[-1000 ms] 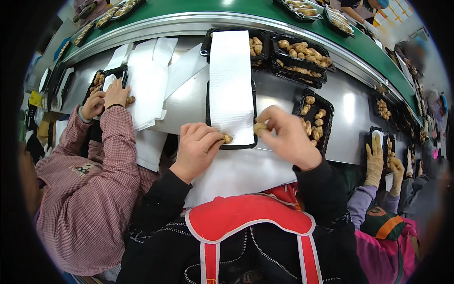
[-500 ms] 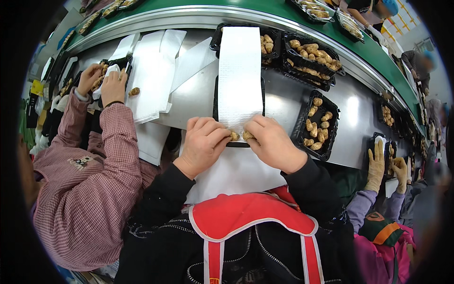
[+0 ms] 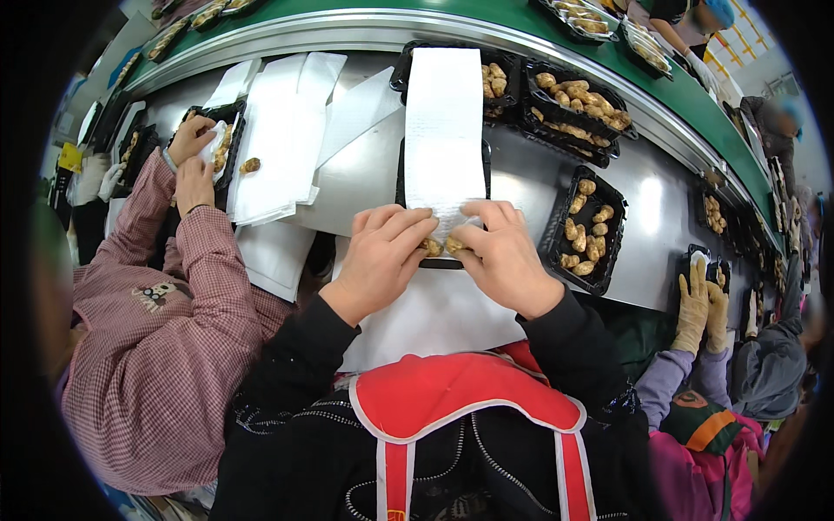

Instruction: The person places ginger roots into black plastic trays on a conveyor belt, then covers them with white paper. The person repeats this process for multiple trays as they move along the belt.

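Observation:
My left hand (image 3: 375,262) is closed, with a tan, knobbly tuber-like piece (image 3: 430,247) at its thumb and fingertips. Opposite it, my right hand (image 3: 511,260) curls around a similar yellowish-brown lump (image 3: 453,244), its fingers also against the white sheet. The long, textured white paper sheet (image 3: 444,122) runs from between my hands over a black plastic tray (image 3: 488,169). Its far end covers part of another black tray (image 3: 402,68) holding lumps. The near tray's contents are hidden by sheet and hands.
Right of my hands sits a black tray of lumps (image 3: 592,227); stacked filled trays (image 3: 578,104) stand behind it. White sheets (image 3: 278,130) lie left, a loose lump (image 3: 250,165) on them. Co-workers' hands (image 3: 193,165) and gloves (image 3: 695,308) flank me. A green conveyor (image 3: 391,16) runs behind.
My fingers have shifted slightly up onto the near part of the sheet, thumbs low by the two lumps. The left co-worker's hands have moved, the white sheet now lower in their tray.

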`<state>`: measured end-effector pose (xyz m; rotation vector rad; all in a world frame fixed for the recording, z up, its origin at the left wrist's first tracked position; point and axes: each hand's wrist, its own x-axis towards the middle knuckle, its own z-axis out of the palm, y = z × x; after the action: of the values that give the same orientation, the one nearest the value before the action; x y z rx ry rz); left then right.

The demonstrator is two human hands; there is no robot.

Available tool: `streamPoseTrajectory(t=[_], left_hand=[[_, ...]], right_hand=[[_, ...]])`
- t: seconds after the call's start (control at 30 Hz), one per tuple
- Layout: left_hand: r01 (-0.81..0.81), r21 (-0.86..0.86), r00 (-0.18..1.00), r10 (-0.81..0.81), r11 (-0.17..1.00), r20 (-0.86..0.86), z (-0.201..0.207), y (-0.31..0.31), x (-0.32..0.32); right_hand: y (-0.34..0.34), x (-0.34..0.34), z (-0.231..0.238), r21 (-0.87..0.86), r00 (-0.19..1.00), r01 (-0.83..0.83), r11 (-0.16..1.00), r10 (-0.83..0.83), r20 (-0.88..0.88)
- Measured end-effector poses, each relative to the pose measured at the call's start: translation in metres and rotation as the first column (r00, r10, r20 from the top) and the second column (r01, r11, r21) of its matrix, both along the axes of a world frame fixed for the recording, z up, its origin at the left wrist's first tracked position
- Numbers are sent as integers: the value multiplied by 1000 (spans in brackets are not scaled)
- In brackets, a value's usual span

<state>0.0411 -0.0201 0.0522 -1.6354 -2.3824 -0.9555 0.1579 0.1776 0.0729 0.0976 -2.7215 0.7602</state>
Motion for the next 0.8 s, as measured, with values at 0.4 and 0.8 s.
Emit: streamPoseTrajectory(t=[0.4,0.8], left_hand=[[45,-160,997,-33,986,76,11,5,-5],[22,-144,999,-18,989,31,11,7,-5]], right_hand=[[4,-5,2,75,993,-24,997,15,115],[8,-13,5,84,996,-63,994,58,64]])
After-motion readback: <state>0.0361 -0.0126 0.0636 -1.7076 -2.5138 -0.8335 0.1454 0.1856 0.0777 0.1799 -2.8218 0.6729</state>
